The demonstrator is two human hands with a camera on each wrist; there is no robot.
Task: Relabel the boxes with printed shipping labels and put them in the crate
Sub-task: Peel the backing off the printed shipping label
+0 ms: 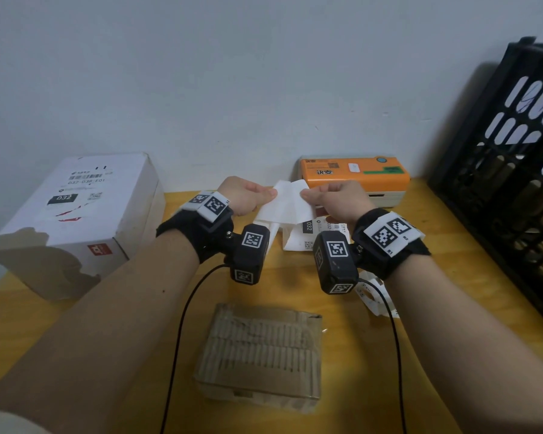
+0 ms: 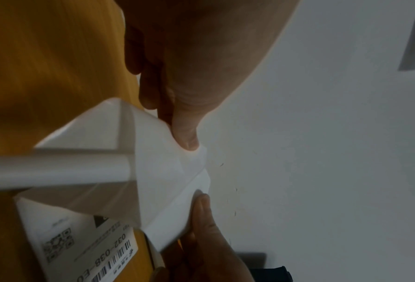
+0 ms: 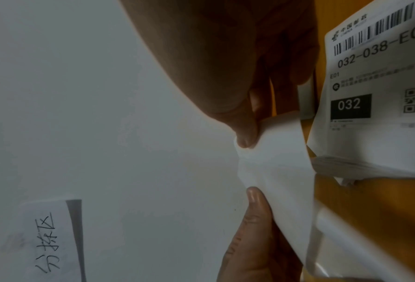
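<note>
Both hands hold one white label sheet (image 1: 287, 203) above the table, blank side toward me. My left hand (image 1: 271, 193) pinches its upper left corner, my right hand (image 1: 306, 194) its upper right. At the top edge the sheet shows two layers spreading apart. In the left wrist view my left thumb presses the label sheet (image 2: 167, 181); the right wrist view shows the same pinch on the label sheet (image 3: 273, 171). A stack of printed labels (image 1: 308, 238) marked 032 lies under the hands. A bare cardboard box (image 1: 261, 349) sits near me; a white box (image 1: 76, 214) with a label stands left.
An orange label printer (image 1: 355, 173) stands against the wall behind the hands. A black slotted crate (image 1: 514, 189) fills the right side. Curled white paper strips (image 1: 373, 296) lie on the yellow table (image 1: 436, 277) by my right wrist. Camera cables trail toward me.
</note>
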